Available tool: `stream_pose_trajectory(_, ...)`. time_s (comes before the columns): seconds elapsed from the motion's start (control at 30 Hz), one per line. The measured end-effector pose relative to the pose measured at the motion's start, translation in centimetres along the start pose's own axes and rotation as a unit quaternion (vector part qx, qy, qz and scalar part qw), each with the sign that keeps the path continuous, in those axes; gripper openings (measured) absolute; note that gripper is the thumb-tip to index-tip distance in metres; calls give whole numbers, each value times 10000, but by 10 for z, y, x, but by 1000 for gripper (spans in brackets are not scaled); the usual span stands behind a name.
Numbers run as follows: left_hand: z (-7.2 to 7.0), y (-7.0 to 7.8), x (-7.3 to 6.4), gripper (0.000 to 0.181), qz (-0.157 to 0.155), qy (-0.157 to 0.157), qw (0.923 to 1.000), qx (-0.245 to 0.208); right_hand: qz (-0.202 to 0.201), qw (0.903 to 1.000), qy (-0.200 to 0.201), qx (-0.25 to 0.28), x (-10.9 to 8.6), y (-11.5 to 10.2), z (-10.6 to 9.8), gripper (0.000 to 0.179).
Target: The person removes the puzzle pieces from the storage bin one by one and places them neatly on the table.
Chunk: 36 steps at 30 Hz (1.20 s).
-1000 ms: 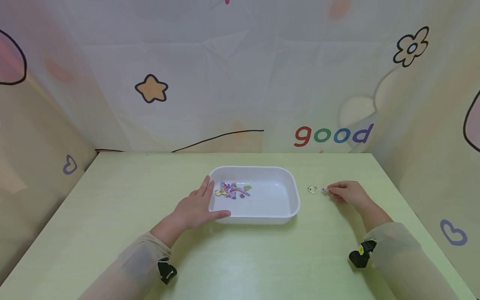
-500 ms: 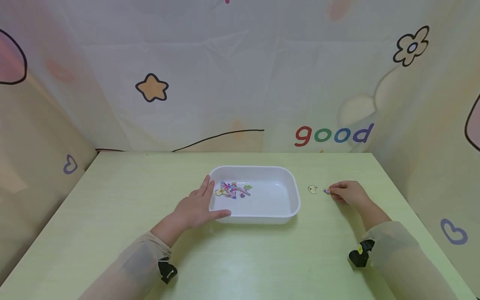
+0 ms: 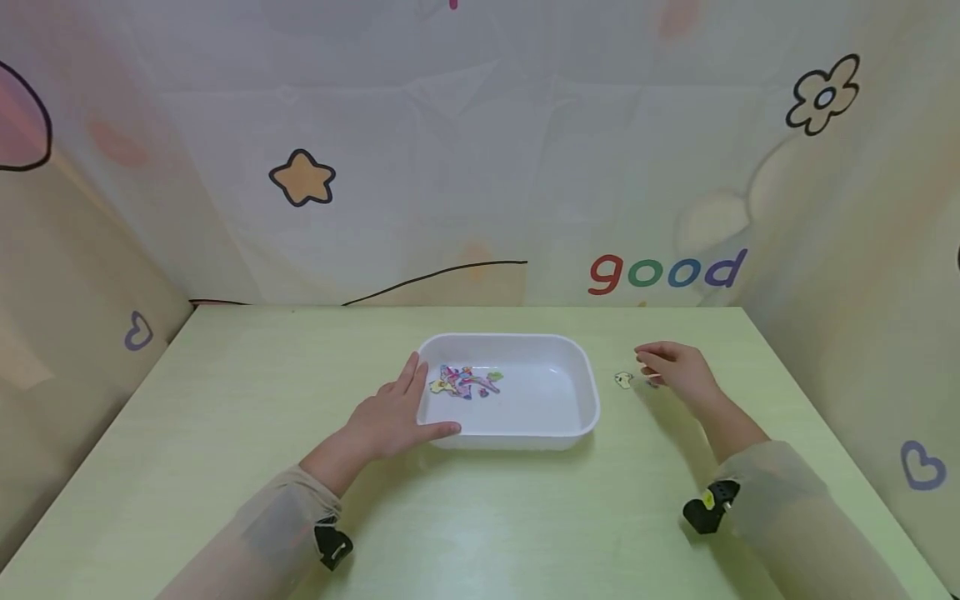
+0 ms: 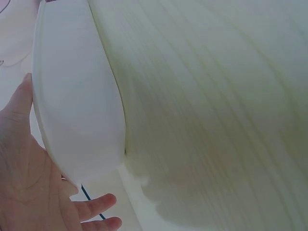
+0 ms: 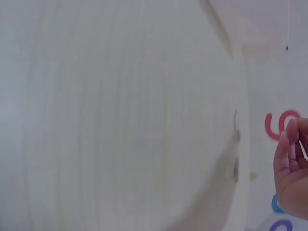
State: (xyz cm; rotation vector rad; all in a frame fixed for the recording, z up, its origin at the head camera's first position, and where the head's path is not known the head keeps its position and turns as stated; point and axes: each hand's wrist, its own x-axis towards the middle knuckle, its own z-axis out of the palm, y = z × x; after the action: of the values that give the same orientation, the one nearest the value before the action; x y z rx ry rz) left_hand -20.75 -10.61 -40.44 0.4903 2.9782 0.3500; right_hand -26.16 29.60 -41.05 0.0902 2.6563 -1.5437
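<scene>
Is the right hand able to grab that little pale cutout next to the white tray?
Probably yes: the right hand is close by, and nothing seems to cover the pale cutout on the table.

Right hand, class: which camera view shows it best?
The head view: it frames the right hand whole. The right wrist view cuts it off at the picture's edge; the left wrist view doesn't show it.

Left hand [image 3: 386,419] — fingers spread, thumb out; right hand [image 3: 678,372] — raised, fingers loosely curled.
</scene>
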Motion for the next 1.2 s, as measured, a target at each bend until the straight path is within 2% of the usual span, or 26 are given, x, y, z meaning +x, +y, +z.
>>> stream_pose_trajectory(0.3,-3,4,-1,104,61,11,10000,-41,-354,9972,-273,602,-4,-44,36,46)
stream_pose_trajectory(0.53,-2,2,0,105,-24,30,10000,-74,-383,9937,-587,875,0,-71,69,38)
stream_pose_trajectory(0.7,5,-2,2,106,-38,1,10000,5,-448,9914,-776,954,6,-76,92,36)
stream_pose_trajectory(0.9,3,1,2,107,26,43,10000,-78,-555,9902,-923,888,16,-77,110,33)
stream_pose_trajectory(1.2,1,0,0,107,-18,-15,10000,3,-237,9925,-1151,325,21,-79,132,28)
